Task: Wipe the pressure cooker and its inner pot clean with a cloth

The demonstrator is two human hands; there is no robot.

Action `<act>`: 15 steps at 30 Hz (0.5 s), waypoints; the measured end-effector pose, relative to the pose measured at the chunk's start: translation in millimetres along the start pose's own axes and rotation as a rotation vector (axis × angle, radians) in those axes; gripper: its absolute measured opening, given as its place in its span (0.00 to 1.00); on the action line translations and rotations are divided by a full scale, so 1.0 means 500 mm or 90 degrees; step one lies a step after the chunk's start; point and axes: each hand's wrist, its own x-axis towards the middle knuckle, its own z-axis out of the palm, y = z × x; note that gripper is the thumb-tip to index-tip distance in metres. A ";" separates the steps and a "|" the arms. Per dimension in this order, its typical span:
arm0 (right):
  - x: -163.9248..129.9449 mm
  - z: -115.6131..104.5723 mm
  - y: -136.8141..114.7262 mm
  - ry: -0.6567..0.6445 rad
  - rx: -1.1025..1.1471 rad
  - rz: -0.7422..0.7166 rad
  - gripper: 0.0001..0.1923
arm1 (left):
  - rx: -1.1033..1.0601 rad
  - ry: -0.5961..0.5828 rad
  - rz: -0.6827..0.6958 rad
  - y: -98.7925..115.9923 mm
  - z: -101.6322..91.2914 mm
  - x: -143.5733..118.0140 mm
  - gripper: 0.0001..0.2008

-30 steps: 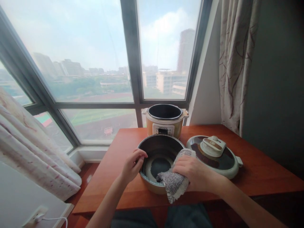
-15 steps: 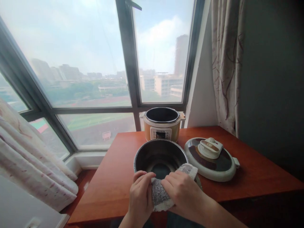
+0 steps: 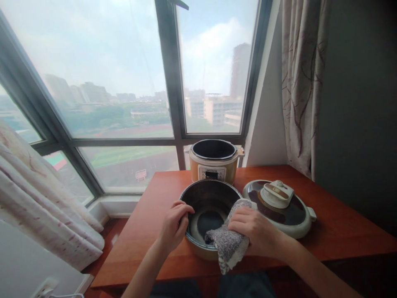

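The left hand [image 3: 174, 225] is curled over the near-left rim of the inner pot [image 3: 211, 198], fingers hooked just inside the wall, thumb side outside, a closed grip on the rim. The right hand [image 3: 252, 229] is clamped down on a grey knitted cloth [image 3: 228, 246], fingers bent and pressing it against the pot's near-right edge; part of the cloth drapes into the bowl, part hangs over the outside toward the table's front edge. The pot sits on the red-brown wooden table [image 3: 341, 231], close to the person, its dark interior open to view. Count them: one inner pot, one cloth, one cooker base [image 3: 214, 165] standing just behind the pot with its panel facing forward and its cavity uncovered, and one round lid [image 3: 279, 207] lying flat on the table just right of the pot, handle up. Two hands, both on the pot. Patterned curtains [image 3: 302, 82] hang at either side of the big window [image 3: 102, 82].
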 end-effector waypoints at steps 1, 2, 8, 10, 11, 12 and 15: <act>0.001 0.002 -0.007 0.000 -0.006 0.014 0.16 | 0.031 0.013 0.015 0.014 0.004 -0.007 0.12; 0.003 0.004 -0.017 -0.001 -0.015 0.030 0.17 | 0.059 0.028 0.028 0.031 0.010 -0.016 0.12; 0.027 0.025 -0.106 0.028 -0.091 0.101 0.17 | 0.096 0.009 0.098 0.147 0.055 -0.073 0.22; 0.031 0.037 -0.127 0.057 -0.102 0.087 0.16 | 0.077 0.039 0.091 0.157 0.063 -0.078 0.21; 0.032 0.042 -0.134 0.074 -0.104 0.075 0.15 | 0.069 0.064 0.079 0.155 0.066 -0.077 0.18; 0.032 0.046 -0.139 0.090 -0.104 0.064 0.15 | 0.062 0.086 0.063 0.149 0.067 -0.075 0.16; 0.029 0.050 -0.138 0.108 -0.105 0.038 0.15 | 0.058 0.141 0.016 0.120 0.064 -0.063 0.11</act>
